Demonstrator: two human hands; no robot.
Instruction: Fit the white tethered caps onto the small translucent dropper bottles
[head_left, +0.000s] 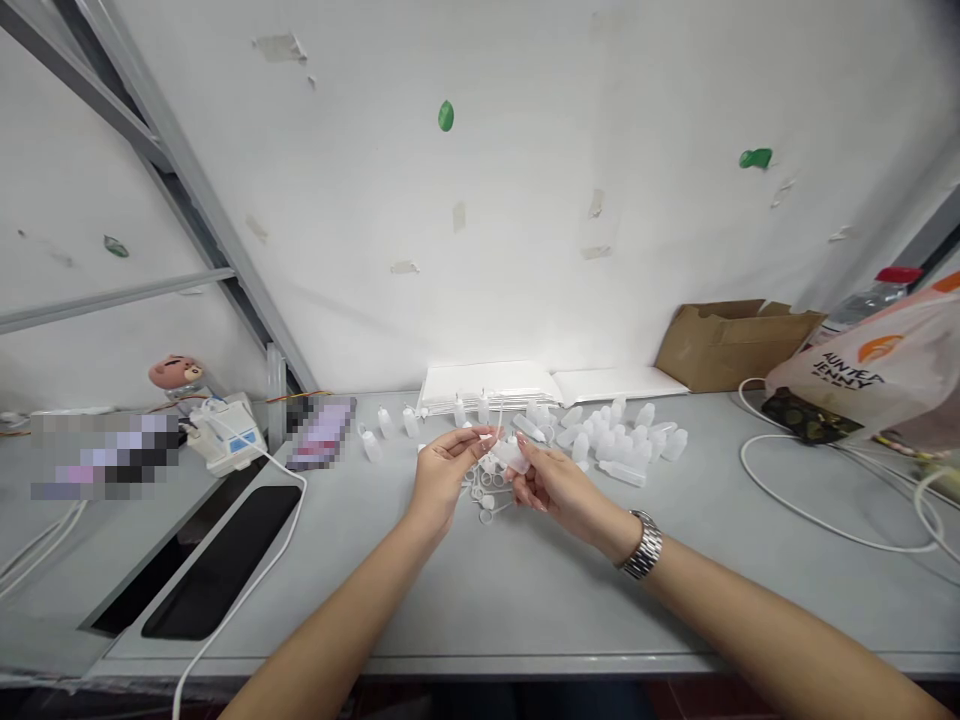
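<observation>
Over the middle of the desk, my right hand (551,480) is closed around a small translucent squeeze bottle (511,456). The fingers of my left hand (450,465) pinch a small white cap, mostly hidden by the fingertips, right beside the bottle's neck. A thin white strip (501,408) sticks up there. Below both hands lie several loose white caps with ring straps (487,503). A heap of translucent bottles (619,440) spreads to the right of my right hand. Several capped bottles, one of them a bottle with a looped strap (370,445), stand to the left and behind.
White flat sheets (491,385) lie stacked against the wall. A cardboard box (739,345) and a plastic bag (874,360) stand at the right, near a looped white cable (750,470). On the left are a power strip (225,435), a phone (322,432) and a black cover (221,562).
</observation>
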